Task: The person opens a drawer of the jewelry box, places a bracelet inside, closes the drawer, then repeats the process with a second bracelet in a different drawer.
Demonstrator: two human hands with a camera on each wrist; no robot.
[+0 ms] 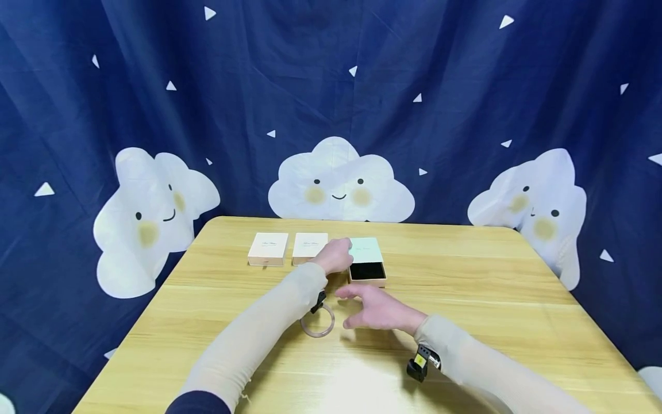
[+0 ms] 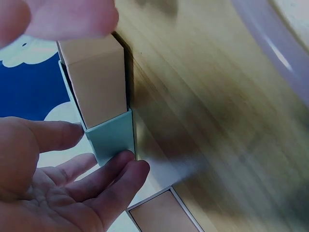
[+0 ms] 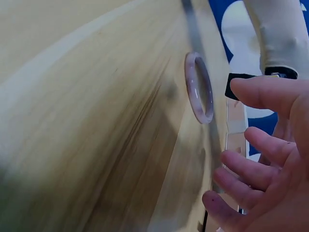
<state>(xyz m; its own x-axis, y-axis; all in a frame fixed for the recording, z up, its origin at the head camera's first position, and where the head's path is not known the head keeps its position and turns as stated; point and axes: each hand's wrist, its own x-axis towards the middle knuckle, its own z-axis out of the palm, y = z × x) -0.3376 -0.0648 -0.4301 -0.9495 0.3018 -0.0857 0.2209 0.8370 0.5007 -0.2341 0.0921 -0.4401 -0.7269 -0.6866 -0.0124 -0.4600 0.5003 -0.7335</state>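
My left hand [image 1: 335, 256] is at the left side of a mint-lidded box [image 1: 365, 248], whose drawer [image 1: 368, 282] is pulled partly out and shows a black lining. In the left wrist view its fingers [image 2: 126, 169] touch or nearly touch the mint sleeve [image 2: 113, 140], and the blurred thumb hangs apart from them. My right hand [image 1: 380, 309] hovers over the table in front of the box, thumb and fingers spread, holding nothing. Between the forearms lies a pale mauve bangle [image 3: 189, 80] on the wood, left of the right fingertips and not touching them.
Two closed white boxes, one at the left [image 1: 268, 245] and one beside it [image 1: 306, 244], stand in a row left of the mint-lidded box. A wooden table [image 1: 465, 270] carries everything. Behind it hangs a blue curtain [image 1: 310, 69] with clouds and white triangles.
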